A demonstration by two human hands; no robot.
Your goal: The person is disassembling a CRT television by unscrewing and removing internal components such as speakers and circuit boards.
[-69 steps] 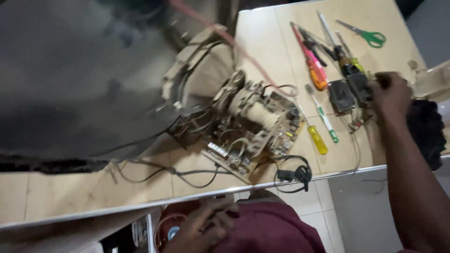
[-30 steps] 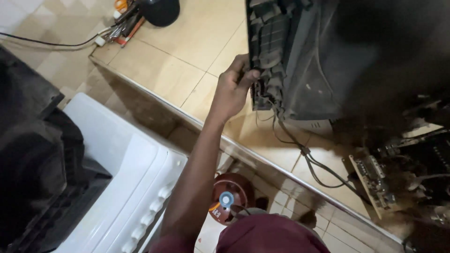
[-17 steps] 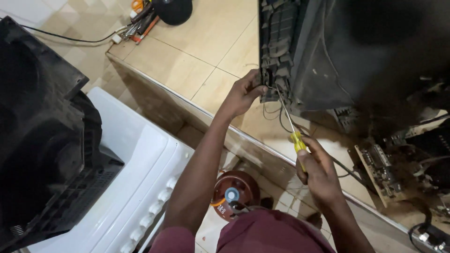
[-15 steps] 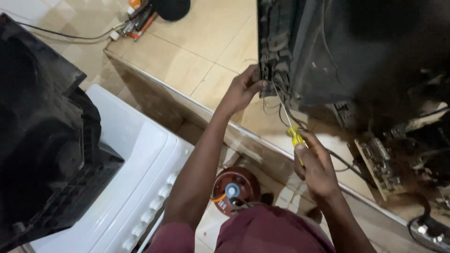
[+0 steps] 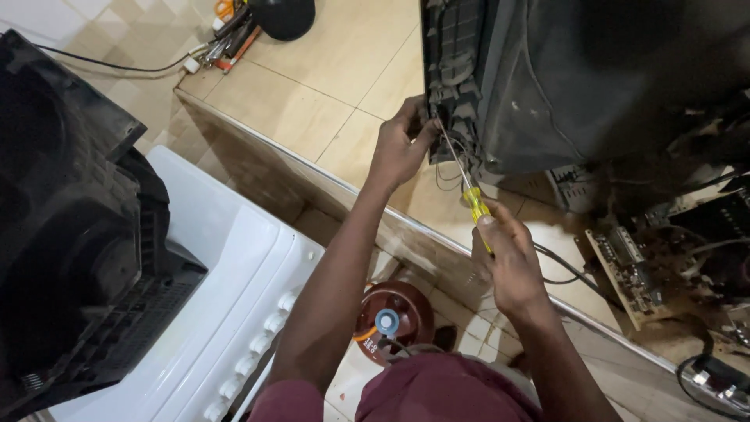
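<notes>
- The left hand [image 5: 398, 148] grips the corner of the big dark grey television shell [image 5: 594, 78].
- The right hand [image 5: 508, 262] holds a yellow-handled screwdriver [image 5: 473, 203], its thin metal tip at that corner.
- A green circuit board [image 5: 633, 270] lies on the tan tiled counter [image 5: 312, 86].

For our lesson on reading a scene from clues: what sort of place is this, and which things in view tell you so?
Probably a home or small-shop electronics repair bench. An opened dark television set lies on the tiled counter, a bare circuit board beside it; the right hand holds a yellow-handled screwdriver while the left hand grips the casing.
</notes>
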